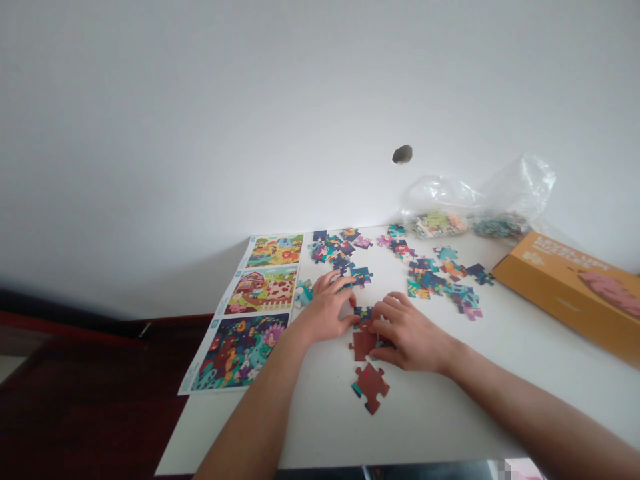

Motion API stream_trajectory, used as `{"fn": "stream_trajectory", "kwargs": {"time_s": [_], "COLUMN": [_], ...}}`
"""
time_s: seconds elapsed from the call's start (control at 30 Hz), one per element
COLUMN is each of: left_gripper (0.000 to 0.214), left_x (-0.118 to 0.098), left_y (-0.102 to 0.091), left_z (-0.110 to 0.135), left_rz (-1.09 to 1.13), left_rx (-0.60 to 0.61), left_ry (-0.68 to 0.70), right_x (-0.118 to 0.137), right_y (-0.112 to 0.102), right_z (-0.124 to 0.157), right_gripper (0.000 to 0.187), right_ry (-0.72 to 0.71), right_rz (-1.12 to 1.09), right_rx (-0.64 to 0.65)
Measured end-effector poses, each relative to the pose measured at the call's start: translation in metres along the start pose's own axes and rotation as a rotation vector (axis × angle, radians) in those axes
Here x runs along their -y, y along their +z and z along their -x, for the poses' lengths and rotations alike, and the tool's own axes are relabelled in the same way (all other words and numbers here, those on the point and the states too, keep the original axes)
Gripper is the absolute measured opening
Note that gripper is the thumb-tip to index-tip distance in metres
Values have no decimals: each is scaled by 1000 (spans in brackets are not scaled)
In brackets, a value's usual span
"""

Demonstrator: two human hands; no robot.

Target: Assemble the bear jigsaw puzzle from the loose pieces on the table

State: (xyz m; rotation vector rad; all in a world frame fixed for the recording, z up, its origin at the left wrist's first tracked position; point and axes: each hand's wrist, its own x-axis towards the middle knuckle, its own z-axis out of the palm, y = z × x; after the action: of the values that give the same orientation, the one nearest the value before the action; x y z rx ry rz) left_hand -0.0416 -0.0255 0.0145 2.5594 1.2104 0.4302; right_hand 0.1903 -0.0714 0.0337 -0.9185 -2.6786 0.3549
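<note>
Front and centre, a rust-brown jigsaw piece [370, 388] sits alone on the white tabletop [320, 433], just below the fingers [387, 310] of the right hand [407, 333]. Those fingers are close together and curled down over a second brown piece [363, 345] and a small cluster of dark puzzle pieces [364, 317], touching them, though no firm pinch can be made out. Just beside that cluster comes the left hand [324, 310], its fingers [337, 285] slightly apart, tips reaching a blue piece [361, 276]. Off past the left fingers, a teal piece [303, 293] lies loose, and a printed sheet of three puzzle pictures [240, 313] runs along the tabletop edge. Beyond the fingertips, a scattered heap of pieces [327, 248] lies ahead, with another [435, 280] off to the right – and further back, two clear plastic bags of pieces [440, 200] and an orange cardboard box [570, 287] sit near the white wall [250, 113].
</note>
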Motion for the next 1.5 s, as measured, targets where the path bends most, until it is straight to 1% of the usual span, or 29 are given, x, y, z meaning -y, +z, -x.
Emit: {"fn": "stream_trajectory", "kwargs": {"time_s": [0.17,0.27,0.37,0.47,0.57,0.9,1.03,1.1,1.2,1.27,1.33,1.4,1.5], "left_gripper": [17,14,10,9,8,8,11,18,28,24,20,18,17], "left_x": [-3,-7,-12,-15,-16,-12,-14,-15,-15,-15,-14,-13,-13], "left_y": [-4,-7,-8,-6,-4,-3,-5,-6,-6,-4,-1,0,0], "left_z": [1,2,3,3,2,1,2,1,0,0,0,0,0], "left_rz": [4,46,94,119,134,171,172,178,182,169,148,131,122], "left_rx": [-16,-30,2,49,74,100,97,89,73,74,79,75,65], "left_ry": [6,57,142,189,192,174,167,154,134,131,127,120,120], "right_x": [-6,-13,-19,-22,-24,-41,-38,-33,-23,-17,-14,-13,-16], "right_y": [-10,-18,-19,-18,-20,-28,-31,-30,-25,-20,-15,-12,-13], "right_z": [3,8,12,13,14,22,20,18,13,11,9,9,9], "right_gripper": [42,40,35,30,29,27,21,21,27,32,33,32,33], "right_ry": [52,51,31,33,51,93,85,63,15,-23,-51,-54,-31], "right_rz": [-68,-111,-121,-124,-132,-132,-122,-121,-142,-159,-169,-171,-158], "right_rx": [12,28,75,113,132,152,118,90,76,93,113,116,120]}}
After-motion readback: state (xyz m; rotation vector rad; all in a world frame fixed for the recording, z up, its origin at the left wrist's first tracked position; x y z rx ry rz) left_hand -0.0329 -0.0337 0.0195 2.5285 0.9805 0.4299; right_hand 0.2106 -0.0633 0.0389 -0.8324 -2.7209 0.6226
